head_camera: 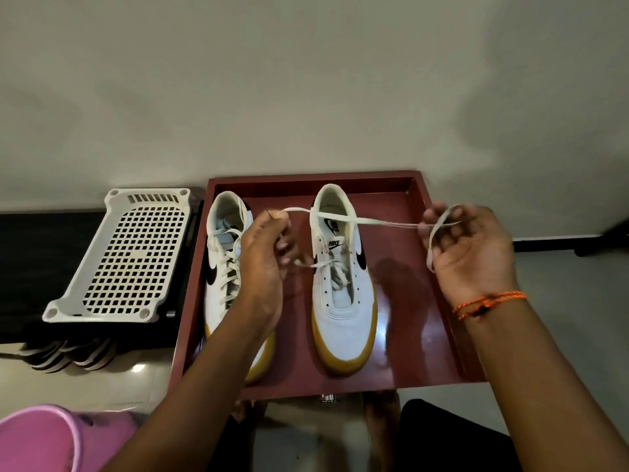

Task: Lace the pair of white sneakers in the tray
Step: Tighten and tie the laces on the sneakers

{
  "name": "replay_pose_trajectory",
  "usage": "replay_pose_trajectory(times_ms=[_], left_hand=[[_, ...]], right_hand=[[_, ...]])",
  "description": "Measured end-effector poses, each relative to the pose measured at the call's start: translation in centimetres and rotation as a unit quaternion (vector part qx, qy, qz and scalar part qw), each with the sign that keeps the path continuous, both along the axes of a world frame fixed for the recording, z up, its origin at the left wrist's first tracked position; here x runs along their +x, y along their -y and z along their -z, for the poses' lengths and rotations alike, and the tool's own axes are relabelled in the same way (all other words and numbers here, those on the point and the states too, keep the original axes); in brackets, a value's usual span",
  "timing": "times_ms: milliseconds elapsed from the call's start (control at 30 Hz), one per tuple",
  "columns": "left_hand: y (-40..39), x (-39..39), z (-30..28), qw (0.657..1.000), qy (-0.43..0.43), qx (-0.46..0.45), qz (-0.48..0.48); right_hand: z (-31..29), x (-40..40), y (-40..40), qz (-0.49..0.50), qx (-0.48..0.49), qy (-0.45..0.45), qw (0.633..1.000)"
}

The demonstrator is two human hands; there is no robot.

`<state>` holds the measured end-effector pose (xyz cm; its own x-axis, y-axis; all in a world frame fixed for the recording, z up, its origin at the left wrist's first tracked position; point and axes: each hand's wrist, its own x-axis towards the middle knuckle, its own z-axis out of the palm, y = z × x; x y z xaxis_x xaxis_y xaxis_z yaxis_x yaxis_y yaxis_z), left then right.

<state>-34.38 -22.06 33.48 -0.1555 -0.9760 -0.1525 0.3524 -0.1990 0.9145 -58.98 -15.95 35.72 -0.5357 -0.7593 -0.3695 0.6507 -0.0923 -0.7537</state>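
A dark red square tray with low walls [439, 321] lay on the pale floor [561, 352], its far edge close to the wall. Two white low-top sneakers with black swooshes and tan gum soles stood side by side in it, toes toward the near edge. The left sneaker [223, 267], by the tray's left wall, was already laced up its front. The right sneaker [342, 315], near the tray's middle, had a flat cream shoelace [374, 221] threaded through only some of its eyelets (the lower holes showed bare).

The left hand [269, 260] hovered between the two sneakers, its fingers curled and pinching one end of the lace, which ran from the fingertips across the right sneaker's collar. The right hand [469, 247] was over the tray's right wall, palm up and fingers bent, gripping the lace's other end, with a loop of it hanging over the palm. An orange thread bracelet [490, 301] circled the right wrist.

Off the tray's left edge, a white perforated plastic basket [122, 257] lay upside down on a black surface. A pink rounded object [51, 437] sat at the near left.
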Motion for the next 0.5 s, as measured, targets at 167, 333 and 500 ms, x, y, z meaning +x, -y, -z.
replay_pose_trajectory(times_ms=[167,333,500], left_hand=[[-0.6,-0.6,-0.3,0.978,0.172,-0.11,0.035],[-0.8,-1.0,0.8,0.945,0.239,-0.196,0.106],[-0.4,-1.0,1.8,0.936,0.256,-0.215,0.113]], right_hand=[[3.5,2.2,-0.5,-0.152,0.316,-0.651,0.673],[2.5,5.7,0.1,-0.252,0.096,-0.611,0.744],[3.0,5.6,-0.2,-0.263,0.109,-0.666,0.69]])
